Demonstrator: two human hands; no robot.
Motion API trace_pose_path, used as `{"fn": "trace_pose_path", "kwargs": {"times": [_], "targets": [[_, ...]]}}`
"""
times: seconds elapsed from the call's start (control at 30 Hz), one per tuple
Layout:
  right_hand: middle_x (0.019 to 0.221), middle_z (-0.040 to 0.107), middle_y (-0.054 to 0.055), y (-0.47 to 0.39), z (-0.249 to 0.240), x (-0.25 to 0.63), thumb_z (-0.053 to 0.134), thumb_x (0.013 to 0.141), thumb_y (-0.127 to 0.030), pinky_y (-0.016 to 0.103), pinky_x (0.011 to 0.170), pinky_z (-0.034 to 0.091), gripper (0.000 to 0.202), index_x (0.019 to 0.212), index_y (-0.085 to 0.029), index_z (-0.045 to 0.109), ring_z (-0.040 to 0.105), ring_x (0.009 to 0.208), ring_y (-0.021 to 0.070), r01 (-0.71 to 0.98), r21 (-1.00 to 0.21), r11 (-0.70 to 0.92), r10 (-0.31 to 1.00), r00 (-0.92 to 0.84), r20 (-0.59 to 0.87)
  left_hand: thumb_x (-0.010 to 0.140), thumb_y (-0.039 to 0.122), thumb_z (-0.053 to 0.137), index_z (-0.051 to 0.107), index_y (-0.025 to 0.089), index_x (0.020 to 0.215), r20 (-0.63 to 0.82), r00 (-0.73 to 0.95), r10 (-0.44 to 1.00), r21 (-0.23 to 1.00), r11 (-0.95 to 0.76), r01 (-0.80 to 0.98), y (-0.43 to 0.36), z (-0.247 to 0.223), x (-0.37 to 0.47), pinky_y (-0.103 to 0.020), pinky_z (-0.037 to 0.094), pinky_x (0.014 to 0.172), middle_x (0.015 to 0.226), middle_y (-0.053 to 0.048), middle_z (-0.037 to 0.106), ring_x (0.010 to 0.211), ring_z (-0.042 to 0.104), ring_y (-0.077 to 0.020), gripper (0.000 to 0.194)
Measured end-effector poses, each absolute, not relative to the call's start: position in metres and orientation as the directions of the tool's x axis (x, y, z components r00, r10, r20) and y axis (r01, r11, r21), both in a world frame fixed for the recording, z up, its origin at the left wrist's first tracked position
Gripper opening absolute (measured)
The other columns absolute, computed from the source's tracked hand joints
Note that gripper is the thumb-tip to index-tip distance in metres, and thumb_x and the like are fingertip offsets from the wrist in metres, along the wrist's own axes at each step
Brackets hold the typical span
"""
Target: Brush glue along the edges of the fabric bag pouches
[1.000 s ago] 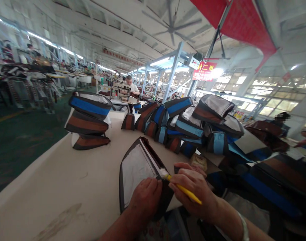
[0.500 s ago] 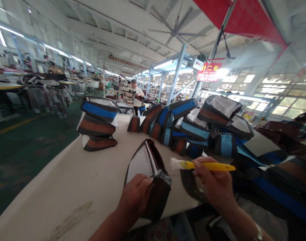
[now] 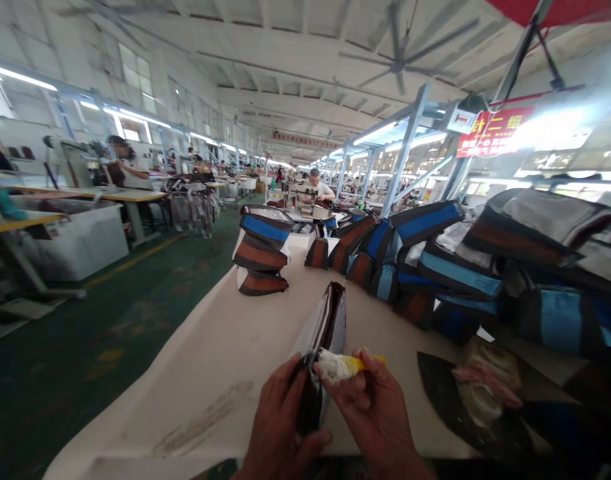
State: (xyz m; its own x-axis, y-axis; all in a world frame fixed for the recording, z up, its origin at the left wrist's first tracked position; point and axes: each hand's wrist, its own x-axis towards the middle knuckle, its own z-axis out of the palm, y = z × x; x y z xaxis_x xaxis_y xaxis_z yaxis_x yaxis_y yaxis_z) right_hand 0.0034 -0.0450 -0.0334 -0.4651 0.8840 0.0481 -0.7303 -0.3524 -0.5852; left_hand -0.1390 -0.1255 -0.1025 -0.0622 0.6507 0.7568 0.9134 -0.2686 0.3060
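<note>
On the table in front of me stands a sewn bag piece with white sides and dark edges, its narrow side turned up. My left hand grips its near end from the left, fingers closed on the dark edge. In my right hand is a brush with pale bristles and a yellow handle, mostly covered by the fingers. The bristles touch or nearly touch the near end of the bag piece, beside the left fingers.
A stack of similar pieces stands at the back left, and a larger pile fills the back right. At right, a clouded container with a pink cloth sits on dark material. A co-worker sits beyond the pale table.
My right hand has brought the brush left and down to the bag piece. The piece has turned so its narrow side faces up. The view has swung left.
</note>
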Motion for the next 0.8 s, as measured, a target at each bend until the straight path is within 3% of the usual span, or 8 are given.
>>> {"fn": "trace_pose_path", "kwargs": {"times": [0.07,0.17,0.3,0.43,0.53,0.6,0.7,0.8], "targets": [[0.048,0.047,-0.010,-0.049,-0.022,-0.005,0.075,0.077,-0.042,0.043,0.073,0.053,0.024,0.073,-0.022,0.062,0.024,0.037,0.0060,-0.726,-0.589,-0.356,0.875,-0.480,0.062,0.076,0.053,0.070,0.044,0.016,0.140,0.777,-0.076,0.625,0.231,-0.171,0.958,-0.125,-0.114,-0.136,-0.052,0.049,0.100,0.145,-0.021,0.043,0.129,0.046,-0.0381,0.078],[0.046,0.044,-0.010,-0.052,-0.004,-0.001,0.073,0.079,-0.039,0.035,0.069,0.053,0.021,0.073,-0.021,0.064,0.024,0.038,0.0056,-0.748,-0.589,-0.306,0.887,-0.448,0.109,0.083,0.033,0.067,0.048,0.017,0.137,0.802,-0.199,0.563,0.282,-0.064,0.957,-0.116,-0.123,-0.135,-0.054,0.047,0.101,0.147,-0.020,0.041,0.132,0.043,-0.0366,0.060],[0.048,0.041,-0.009,-0.048,0.012,0.026,0.068,0.085,-0.036,0.025,0.059,0.050,0.016,0.078,-0.021,0.067,0.025,0.039,0.0060,-0.738,-0.657,-0.151,0.927,-0.337,0.165,0.091,0.021,0.057,0.058,0.020,0.128,0.775,-0.292,0.560,0.490,-0.242,0.838,-0.106,-0.111,-0.147,-0.046,0.046,0.105,0.143,-0.015,0.047,0.131,0.047,-0.0275,0.037],[0.058,0.048,-0.005,-0.044,0.018,0.044,0.072,0.083,-0.035,0.016,0.049,0.042,0.016,0.080,-0.020,0.066,0.039,0.048,0.0072,-0.619,-0.785,0.023,0.966,-0.189,0.177,0.093,0.027,0.055,0.070,0.024,0.110,0.602,-0.417,0.681,0.757,-0.323,0.568,-0.108,-0.068,-0.156,-0.037,0.048,0.102,0.128,-0.008,0.061,0.117,0.058,-0.0216,0.022],[0.062,0.054,-0.002,-0.046,0.028,0.046,0.075,0.081,-0.036,0.014,0.041,0.035,0.018,0.086,-0.021,0.067,0.045,0.053,0.0091,-0.468,-0.845,0.257,0.945,-0.060,0.321,0.092,0.030,0.057,0.073,0.024,0.101,0.503,-0.416,0.758,0.842,-0.321,0.433,-0.113,-0.031,-0.155,-0.032,0.048,0.097,0.121,-0.005,0.064,0.110,0.061,-0.0201,0.019],[0.069,0.059,0.000,-0.049,0.037,0.043,0.072,0.086,-0.033,0.018,0.046,0.040,0.013,0.090,-0.022,0.068,0.050,0.057,0.0111,-0.348,-0.802,0.486,0.845,-0.049,0.533,0.090,0.031,0.059,0.074,0.024,0.096,0.466,-0.412,0.783,0.867,-0.313,0.387,-0.117,-0.011,-0.153,-0.031,0.048,0.095,0.119,-0.005,0.064,0.107,0.061,-0.0197,0.018],[0.085,0.067,0.002,-0.052,0.051,0.033,0.064,0.091,-0.022,0.031,0.078,0.051,0.008,0.098,-0.025,0.068,0.061,0.087,0.0183,-0.160,-0.580,0.799,0.554,-0.183,0.812,0.089,0.030,0.059,0.075,0.022,0.091,0.437,-0.405,0.803,0.885,-0.303,0.354,-0.121,0.003,-0.149,-0.031,0.048,0.095,0.116,-0.006,0.064,0.105,0.061,-0.0206,0.018],[0.089,0.069,0.000,-0.049,0.064,0.024,0.060,0.091,-0.013,0.041,0.099,0.043,0.016,0.101,-0.025,0.064,0.063,0.093,0.0192,-0.073,-0.325,0.943,0.272,-0.394,0.878,0.087,0.030,0.060,0.074,0.020,0.088,0.433,-0.400,0.808,0.886,-0.299,0.355,-0.123,0.004,-0.146,-0.034,0.047,0.097,0.114,-0.007,0.065,0.108,0.059,-0.0228,0.017]]}}
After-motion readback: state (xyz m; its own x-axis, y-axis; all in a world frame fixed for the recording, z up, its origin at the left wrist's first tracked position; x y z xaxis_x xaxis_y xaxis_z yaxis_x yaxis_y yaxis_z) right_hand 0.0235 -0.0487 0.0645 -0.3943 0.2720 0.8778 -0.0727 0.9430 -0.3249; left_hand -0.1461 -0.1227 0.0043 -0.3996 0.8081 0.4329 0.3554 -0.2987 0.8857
